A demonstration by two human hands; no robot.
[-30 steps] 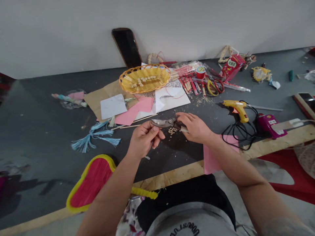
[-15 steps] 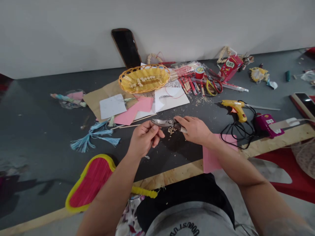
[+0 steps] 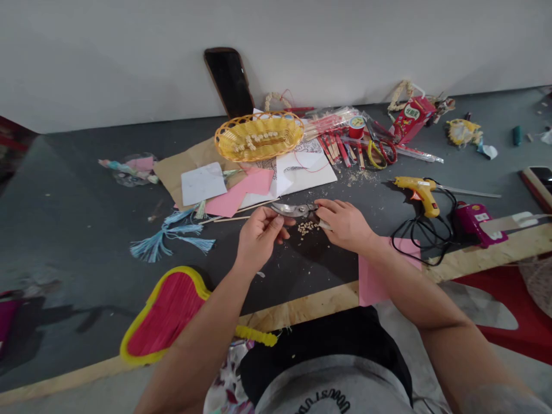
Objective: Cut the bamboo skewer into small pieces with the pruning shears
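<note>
Shears [image 3: 302,210] lying between two hands, right hand [image 3: 345,225] gripping, left hand [image 3: 260,230] pinching at the blades

The right hand is clamping its fingers around the handles of the shears, and the blades are pointing toward nine o'clock. The left hand is reaching in from eight o'clock, with its thumb and index finger pressing together just beside the blade end; whether they are pinching a small piece, I cannot tell. The metal blades are passing right above these fingertips, and a pale speck is showing at the blades.

Taking the shears as the clock's centre, cut pale bits [image 3: 308,228] are lying scattered on the dark table [image 3: 284,287] at five o'clock, near both hands. The yellow basket [image 3: 233,138] is sitting at eleven o'clock, holding pale pieces [image 3: 250,140], and beyond it a phone [image 3: 230,80] is leaning against the wall [image 3: 129,57]. The scissors [image 3: 374,155] are lying at two o'clock, and the yellow glue gun [image 3: 420,190] is resting at three o'clock. At four o'clock the right forearm is passing over a pink sheet [image 3: 371,279]. Blue tassels [image 3: 153,247] are spreading at nine o'clock, and a red panel with a yellow rim [image 3: 168,310] is lying at eight o'clock, partly hidden behind the left forearm.
</note>
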